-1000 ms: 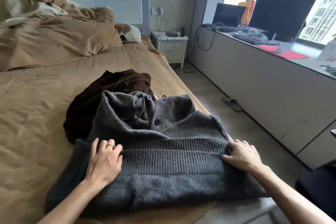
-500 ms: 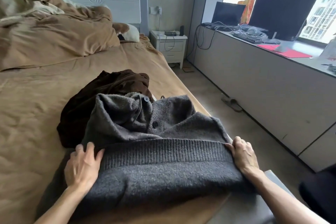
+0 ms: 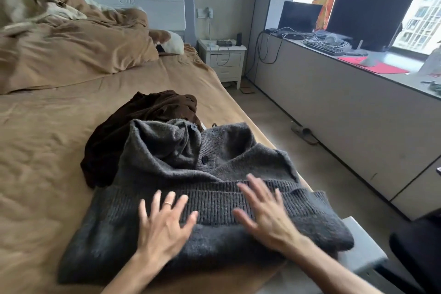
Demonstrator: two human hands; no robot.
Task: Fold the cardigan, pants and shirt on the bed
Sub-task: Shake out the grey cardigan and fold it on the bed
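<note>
Neither grip is closed on anything: the left hand [image 3: 164, 224] and the right hand [image 3: 267, 217] are both spread flat, fingers apart, over the ribbed band of the grey cardigan [image 3: 155, 167], which lies at the near edge of the bed [image 3: 47, 150]. Both hands are blurred, so I cannot tell whether the palms press the knit or skim just above it. The cardigan is doubled over on itself, its far part bunched, with two buttons showing. It looks like thick, soft, fairly heavy knit that will slump and not hold a sharp crease. I judge the best hold to be the corners of the ribbed band or the outer side edges. Behind it, touching, a dark brown garment [image 3: 143, 112] sits heaped; pants or shirt, I cannot tell. No third garment shows, and the cardigan's sleeves are hidden.
</note>
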